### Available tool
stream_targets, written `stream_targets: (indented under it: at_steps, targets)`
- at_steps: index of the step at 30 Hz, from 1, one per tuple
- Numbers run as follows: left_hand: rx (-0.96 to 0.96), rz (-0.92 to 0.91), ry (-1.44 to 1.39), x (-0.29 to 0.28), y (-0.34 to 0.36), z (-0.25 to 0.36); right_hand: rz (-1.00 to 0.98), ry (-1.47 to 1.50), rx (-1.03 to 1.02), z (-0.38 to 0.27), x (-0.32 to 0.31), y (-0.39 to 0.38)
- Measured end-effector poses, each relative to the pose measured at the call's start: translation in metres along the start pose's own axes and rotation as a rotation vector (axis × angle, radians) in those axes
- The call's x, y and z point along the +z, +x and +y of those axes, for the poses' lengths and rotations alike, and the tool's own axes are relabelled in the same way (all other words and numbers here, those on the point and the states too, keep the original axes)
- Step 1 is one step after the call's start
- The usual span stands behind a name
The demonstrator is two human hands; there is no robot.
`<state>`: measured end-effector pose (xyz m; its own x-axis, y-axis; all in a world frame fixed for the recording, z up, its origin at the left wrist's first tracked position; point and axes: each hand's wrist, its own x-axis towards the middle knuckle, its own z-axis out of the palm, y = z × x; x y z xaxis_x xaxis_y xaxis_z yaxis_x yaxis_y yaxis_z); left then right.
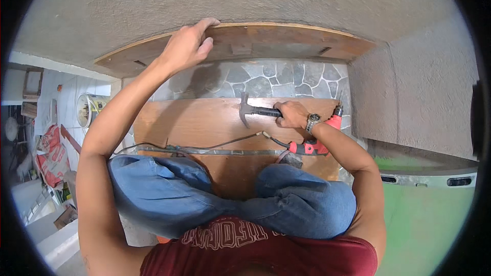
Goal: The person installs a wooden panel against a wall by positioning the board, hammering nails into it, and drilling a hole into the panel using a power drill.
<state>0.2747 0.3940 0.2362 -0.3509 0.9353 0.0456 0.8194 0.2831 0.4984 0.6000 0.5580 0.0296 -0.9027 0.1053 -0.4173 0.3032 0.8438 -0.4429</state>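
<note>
A claw hammer (255, 111) with a black handle lies level over a wooden board on the floor, its head to the left. My right hand (292, 115), with a watch on its wrist, is closed round the end of that handle. Against the far wall stands a long wooden plank (276, 41), its pale top edge close to the rough surface. My left hand (186, 46) rests at this edge, index finger stretched along it and thumb apart in front. Just right of my right hand lies a red power drill (321, 143), partly covered by my forearm.
The wooden board (199, 120) lies before my knees, with a drill cable (225, 145) across it. Stone-patterned tiles (261, 77) show beyond. A grey wall (419, 87) and green panel (424, 220) bound the right; a bucket (89, 110) and red-white sack (51, 156) stand left.
</note>
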Motion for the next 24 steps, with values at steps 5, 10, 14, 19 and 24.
stream_targets:
  at_steps: [5,10,14,19,24]
  targets:
    - [0.069,0.036,0.045,-0.008,0.006,-0.006,0.108,0.022,-0.143,0.010,0.011,0.004]
    - [0.227,0.063,0.039,-0.005,0.016,-0.016,0.047,0.087,-0.046,0.008,0.010,0.001]
    - [0.082,-0.018,0.060,-0.015,0.016,-0.001,0.231,0.075,-0.104,0.014,0.023,0.000]
    - [0.145,0.052,0.106,-0.011,0.016,0.004,0.267,0.070,-0.041,0.019,0.013,-0.001]
    - [0.060,0.173,0.085,0.000,0.020,0.006,0.963,0.668,0.314,0.046,-0.057,0.001]
